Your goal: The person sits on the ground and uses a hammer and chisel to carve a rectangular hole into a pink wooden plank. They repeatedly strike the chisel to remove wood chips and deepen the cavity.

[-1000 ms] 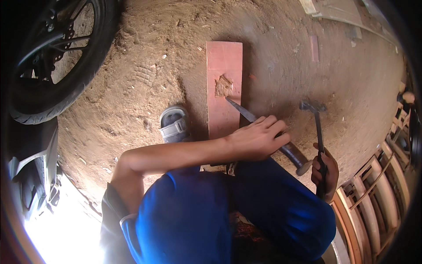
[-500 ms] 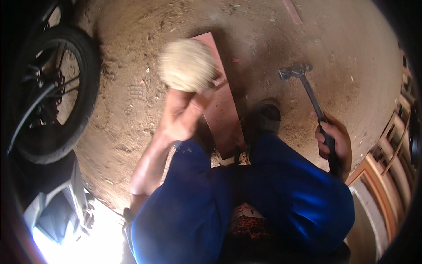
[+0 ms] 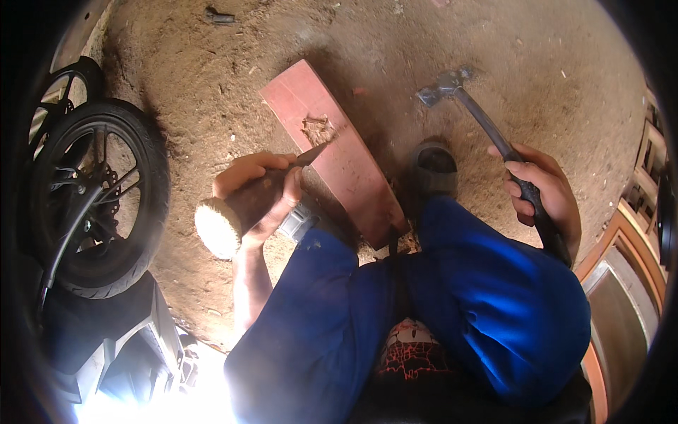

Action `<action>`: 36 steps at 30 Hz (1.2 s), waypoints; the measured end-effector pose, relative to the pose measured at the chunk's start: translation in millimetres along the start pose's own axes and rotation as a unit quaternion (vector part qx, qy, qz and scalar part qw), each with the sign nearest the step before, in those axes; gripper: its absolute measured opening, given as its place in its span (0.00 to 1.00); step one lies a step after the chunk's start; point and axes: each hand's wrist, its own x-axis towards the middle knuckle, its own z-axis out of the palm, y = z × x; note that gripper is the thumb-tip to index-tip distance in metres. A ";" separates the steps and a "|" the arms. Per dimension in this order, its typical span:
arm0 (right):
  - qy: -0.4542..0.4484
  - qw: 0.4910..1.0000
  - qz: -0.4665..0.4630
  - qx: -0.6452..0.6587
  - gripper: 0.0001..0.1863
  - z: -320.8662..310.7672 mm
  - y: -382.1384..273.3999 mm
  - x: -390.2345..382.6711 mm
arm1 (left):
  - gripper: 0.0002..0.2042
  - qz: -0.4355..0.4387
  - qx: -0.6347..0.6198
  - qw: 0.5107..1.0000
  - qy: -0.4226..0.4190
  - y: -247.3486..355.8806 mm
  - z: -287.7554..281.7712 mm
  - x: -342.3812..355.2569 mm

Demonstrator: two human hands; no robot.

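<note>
My left hand (image 3: 246,175) is closed around the dark wooden handle of a chisel (image 3: 263,199). Its pale, battered butt end faces down and left, while the dark blade slants up to the right over a reddish wooden plank (image 3: 361,177). The blade tip lies close to a rough chipped recess in the plank's upper half; whether it touches I cannot tell. To the right, my right hand (image 3: 547,185) grips the lower part of a hammer (image 3: 482,120) by its dark handle. The hammer head is up and left of that hand, apart from the plank.
The plank slopes from the dirt floor (image 3: 600,106) toward my blue-trousered knees. A motorcycle wheel (image 3: 152,177) stands at the left, with dark bodywork below it. Wooden frames (image 3: 621,244) lean at the right edge. A small dark object (image 3: 220,17) lies at the far left.
My left hand has lowered and turned the chisel, so its butt swung down-left and its blade now shows over the plank. The hammer has shifted slightly left in the picture, and the view has moved.
</note>
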 end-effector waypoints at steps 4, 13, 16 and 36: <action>-0.021 1.000 -0.007 -0.006 0.20 -1.9 1.5 0.1 | 0.23 0.004 0.053 0.998 -0.038 2.4 -2.4 3.9; -0.012 1.000 -0.004 -0.006 0.20 -3.5 3.2 -2.3 | 0.22 0.027 0.064 0.992 -0.103 1.3 -5.0 11.6; -0.011 1.000 -0.007 -0.009 0.20 -5.2 5.3 -2.3 | 0.22 0.019 0.067 0.992 -0.105 3.3 -3.5 9.8; -0.013 1.000 -0.014 -0.010 0.20 -3.8 10.1 -8.8 | 0.24 0.095 0.153 0.957 -0.226 18.9 -1.1 20.3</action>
